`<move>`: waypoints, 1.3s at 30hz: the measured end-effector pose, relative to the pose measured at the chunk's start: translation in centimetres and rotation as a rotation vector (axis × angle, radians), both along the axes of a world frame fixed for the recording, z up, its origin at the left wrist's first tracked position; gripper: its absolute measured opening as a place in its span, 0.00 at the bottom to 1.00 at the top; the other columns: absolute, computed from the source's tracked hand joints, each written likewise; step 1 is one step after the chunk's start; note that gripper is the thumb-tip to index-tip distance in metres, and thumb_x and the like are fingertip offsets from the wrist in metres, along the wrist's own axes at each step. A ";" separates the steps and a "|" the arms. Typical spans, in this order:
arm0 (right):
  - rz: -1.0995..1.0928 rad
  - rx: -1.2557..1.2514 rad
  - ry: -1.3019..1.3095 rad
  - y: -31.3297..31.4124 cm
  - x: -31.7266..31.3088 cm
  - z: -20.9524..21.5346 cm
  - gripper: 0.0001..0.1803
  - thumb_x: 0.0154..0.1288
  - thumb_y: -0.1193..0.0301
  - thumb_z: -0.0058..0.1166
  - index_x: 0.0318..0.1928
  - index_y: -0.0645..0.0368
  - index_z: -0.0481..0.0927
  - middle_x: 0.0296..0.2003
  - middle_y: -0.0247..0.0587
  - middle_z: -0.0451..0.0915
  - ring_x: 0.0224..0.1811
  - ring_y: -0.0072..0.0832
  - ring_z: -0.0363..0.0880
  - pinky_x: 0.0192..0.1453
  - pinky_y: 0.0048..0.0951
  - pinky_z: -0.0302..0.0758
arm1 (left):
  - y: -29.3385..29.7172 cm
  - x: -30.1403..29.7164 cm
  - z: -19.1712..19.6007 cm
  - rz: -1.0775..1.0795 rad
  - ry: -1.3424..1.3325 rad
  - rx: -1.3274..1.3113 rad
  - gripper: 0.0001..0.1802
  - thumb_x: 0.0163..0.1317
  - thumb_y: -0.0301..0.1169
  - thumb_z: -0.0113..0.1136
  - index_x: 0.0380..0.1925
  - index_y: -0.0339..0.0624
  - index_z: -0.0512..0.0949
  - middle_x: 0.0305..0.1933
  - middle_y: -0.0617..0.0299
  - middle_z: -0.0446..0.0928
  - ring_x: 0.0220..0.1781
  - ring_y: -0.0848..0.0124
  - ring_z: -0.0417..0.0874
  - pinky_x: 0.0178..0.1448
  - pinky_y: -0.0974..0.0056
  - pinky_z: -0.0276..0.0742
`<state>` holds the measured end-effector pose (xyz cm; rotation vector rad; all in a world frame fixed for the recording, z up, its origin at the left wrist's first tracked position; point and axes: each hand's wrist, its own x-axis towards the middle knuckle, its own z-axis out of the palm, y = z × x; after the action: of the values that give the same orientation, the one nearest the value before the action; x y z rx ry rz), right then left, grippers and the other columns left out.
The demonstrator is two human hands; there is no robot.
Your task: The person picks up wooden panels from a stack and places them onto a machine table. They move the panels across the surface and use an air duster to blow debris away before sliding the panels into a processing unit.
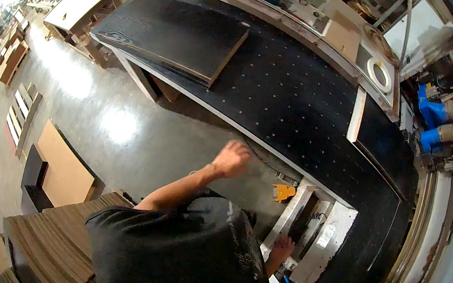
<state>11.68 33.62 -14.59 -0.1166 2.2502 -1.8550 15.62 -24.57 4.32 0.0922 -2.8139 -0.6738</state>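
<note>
My left hand (233,158) hangs over the floor in front of the long black worktable (294,110), its fingers curled in, with nothing visible in it. My right hand (283,248) is low beside a white-framed recess (330,237) at the table's near right; its fingers look loosely stretched, and I see nothing held. On the table's far left lies a stack of dark flat panels (178,30), its edges showing brown. The black tabletop is dotted with small pale spots.
A yellow foot pedal (283,193) sits on the floor by the recess. Behind me to the left are stacked brown boards (56,239) and a leaning tan panel (64,162). A pale strip (356,114) crosses the table's right part. Blue-ended hoses (432,138) stand at the right.
</note>
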 end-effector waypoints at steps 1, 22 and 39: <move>0.053 -0.055 -0.056 -2.0 0.1 0.2 0.27 0.85 0.57 0.48 0.73 0.60 0.73 0.58 0.52 0.84 0.64 0.47 0.82 0.64 0.46 0.82 | -3.0 1.2 0.3 0.155 0.177 -0.078 0.17 0.55 0.35 0.72 0.46 0.44 0.85 0.57 0.51 0.83 0.63 0.49 0.80 0.74 0.41 0.69; 0.048 0.105 -0.709 -24.5 5.3 6.8 0.33 0.80 0.54 0.56 0.76 0.60 0.71 0.63 0.48 0.83 0.55 0.35 0.87 0.52 0.37 0.83 | -22.1 -0.6 3.8 1.199 0.157 0.072 0.51 0.63 0.43 0.78 0.82 0.65 0.59 0.62 0.47 0.75 0.50 0.44 0.89 0.48 0.43 0.89; -0.555 -0.009 -0.920 -10.0 18.3 2.3 0.34 0.79 0.49 0.55 0.76 0.55 0.72 0.67 0.46 0.80 0.62 0.39 0.81 0.62 0.44 0.76 | -21.8 -2.9 0.7 0.988 0.247 0.073 0.50 0.71 0.57 0.66 0.86 0.60 0.54 0.71 0.33 0.74 0.60 0.35 0.84 0.59 0.38 0.81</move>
<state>29.94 23.60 -12.27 1.2023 1.6688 -1.6025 12.77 -46.36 5.04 1.2044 -2.1037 -0.4726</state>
